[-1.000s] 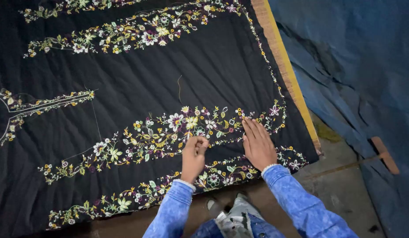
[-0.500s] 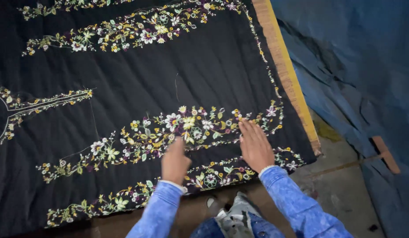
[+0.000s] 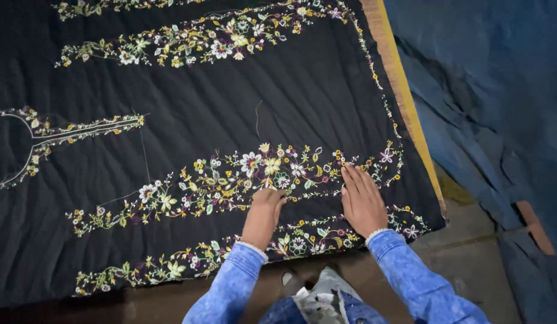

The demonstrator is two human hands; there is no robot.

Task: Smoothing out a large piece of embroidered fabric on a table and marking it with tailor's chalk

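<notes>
Working along the floral embroidered band [image 3: 230, 180] on the black fabric [image 3: 290, 96], the left hand [image 3: 263, 213] is curling its fingers at one spot, holding nothing I can make out. The right hand [image 3: 361, 201], at three o'clock from it, is pressing flat and spread; keeping the cloth taut there looks wise.

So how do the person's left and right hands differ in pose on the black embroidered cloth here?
The left hand is curled, its fingertips bunched on the floral band of the black embroidered cloth; the right hand lies flat, palm down, fingers stretched out. The left sits nearer the band's middle, the right closer to the cloth's yellow border. Both touch the cloth, and both arms wear blue denim sleeves.
</notes>
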